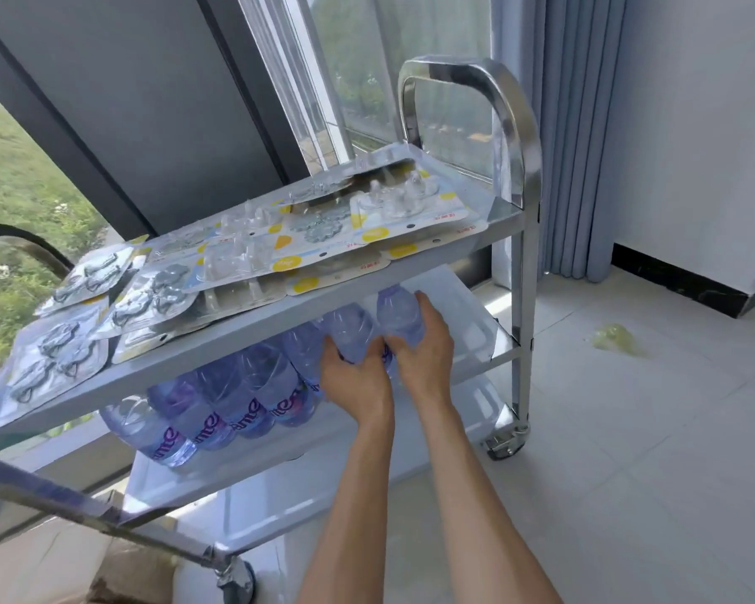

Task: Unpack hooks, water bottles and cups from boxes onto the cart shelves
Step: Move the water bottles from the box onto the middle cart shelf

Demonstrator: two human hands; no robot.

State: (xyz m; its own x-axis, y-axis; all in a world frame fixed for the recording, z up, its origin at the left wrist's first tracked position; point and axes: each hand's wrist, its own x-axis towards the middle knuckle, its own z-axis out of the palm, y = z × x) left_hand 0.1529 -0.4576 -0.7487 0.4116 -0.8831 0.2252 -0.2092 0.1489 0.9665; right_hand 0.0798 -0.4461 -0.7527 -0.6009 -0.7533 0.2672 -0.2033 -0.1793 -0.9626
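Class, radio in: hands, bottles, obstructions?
Left hand and right hand each gripping a water bottle on middle shelf. Top shelf overhangs closely.

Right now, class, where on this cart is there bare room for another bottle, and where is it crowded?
Middle shelf: bare patch right of the right hand, toward the post. Bottom shelf shows bare too. Crowded: top shelf, covered by hook packs; the bottles fill the middle shelf left of the left hand.

An indoor room, maybe an office or flat: dark-framed floor-to-ceiling window (158, 124) at ten o'clock, grey-blue pleated curtain (559, 124) at one, pale tiled floor (628, 407) at four, white wall (707, 102).
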